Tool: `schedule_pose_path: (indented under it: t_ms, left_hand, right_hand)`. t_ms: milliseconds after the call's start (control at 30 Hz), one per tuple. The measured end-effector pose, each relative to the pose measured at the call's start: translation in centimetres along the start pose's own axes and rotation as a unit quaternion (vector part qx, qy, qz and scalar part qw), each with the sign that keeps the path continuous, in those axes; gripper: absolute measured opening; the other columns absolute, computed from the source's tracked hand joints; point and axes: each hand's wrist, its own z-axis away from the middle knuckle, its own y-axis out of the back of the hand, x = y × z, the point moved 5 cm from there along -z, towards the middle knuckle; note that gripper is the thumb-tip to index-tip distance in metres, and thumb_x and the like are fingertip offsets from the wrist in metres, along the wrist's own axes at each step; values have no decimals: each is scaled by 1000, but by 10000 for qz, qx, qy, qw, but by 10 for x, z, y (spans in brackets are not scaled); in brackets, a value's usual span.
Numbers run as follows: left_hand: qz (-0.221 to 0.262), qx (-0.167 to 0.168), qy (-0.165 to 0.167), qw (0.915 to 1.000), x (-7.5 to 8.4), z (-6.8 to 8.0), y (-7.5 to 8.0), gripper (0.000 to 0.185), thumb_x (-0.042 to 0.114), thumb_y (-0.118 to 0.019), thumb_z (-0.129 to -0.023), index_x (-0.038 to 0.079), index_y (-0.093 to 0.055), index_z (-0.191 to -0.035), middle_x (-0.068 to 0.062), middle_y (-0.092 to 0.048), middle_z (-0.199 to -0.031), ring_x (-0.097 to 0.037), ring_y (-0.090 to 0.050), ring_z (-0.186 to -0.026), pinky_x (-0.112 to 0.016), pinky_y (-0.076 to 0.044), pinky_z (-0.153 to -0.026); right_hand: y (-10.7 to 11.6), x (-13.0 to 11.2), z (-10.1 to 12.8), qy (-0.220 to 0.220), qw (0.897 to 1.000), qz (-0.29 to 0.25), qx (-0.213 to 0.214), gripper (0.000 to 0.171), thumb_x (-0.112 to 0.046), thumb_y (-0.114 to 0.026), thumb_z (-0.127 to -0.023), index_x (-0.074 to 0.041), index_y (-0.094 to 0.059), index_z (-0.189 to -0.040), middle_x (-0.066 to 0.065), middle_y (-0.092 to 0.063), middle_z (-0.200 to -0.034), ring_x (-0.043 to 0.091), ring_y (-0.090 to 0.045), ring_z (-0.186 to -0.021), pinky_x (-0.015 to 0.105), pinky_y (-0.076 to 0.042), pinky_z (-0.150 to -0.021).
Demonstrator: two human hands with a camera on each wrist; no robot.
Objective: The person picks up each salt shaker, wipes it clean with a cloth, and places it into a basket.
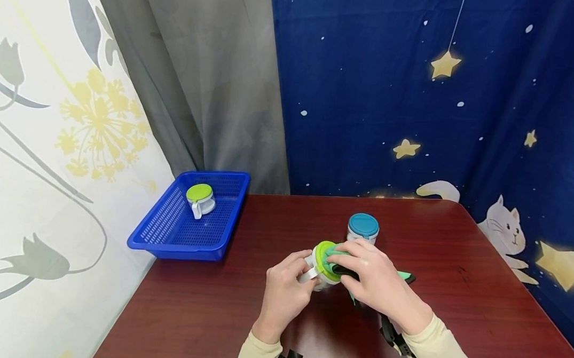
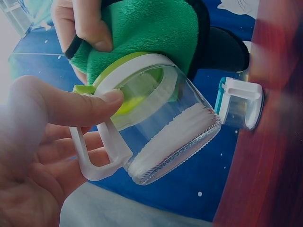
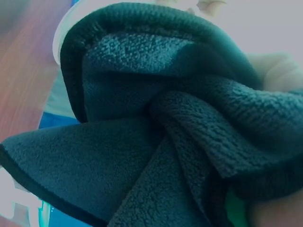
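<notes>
A small glass jar with a white handle and a lime-green lid is tilted on its side above the dark red table. My left hand grips it by the handle, thumb along the white collar. My right hand holds a bunched green cloth pressed against the lid. A second jar with a teal lid stands upright just behind.
A blue mesh basket sits at the table's back left corner with another green-lidded jar inside. Curtains hang behind: grey, floral white and a starry blue one. The table's right edge runs close.
</notes>
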Motion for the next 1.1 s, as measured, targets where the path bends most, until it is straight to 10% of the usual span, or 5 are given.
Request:
schedule_pose_path:
  t_ms: [1100]
  left_hand:
    - [337,-19,144,9993,5,-4,4,35,-2,-91,-64,11,-60,-72,-3,-73,-110,-17,-73,-92,-26,-58,-68]
  right_hand:
    - [-4,40,14,-519,9953,742,344,39,-5,-77,-78,-13,-74,-116,4,-67,-117,24,-58,-107,41,-56,-80]
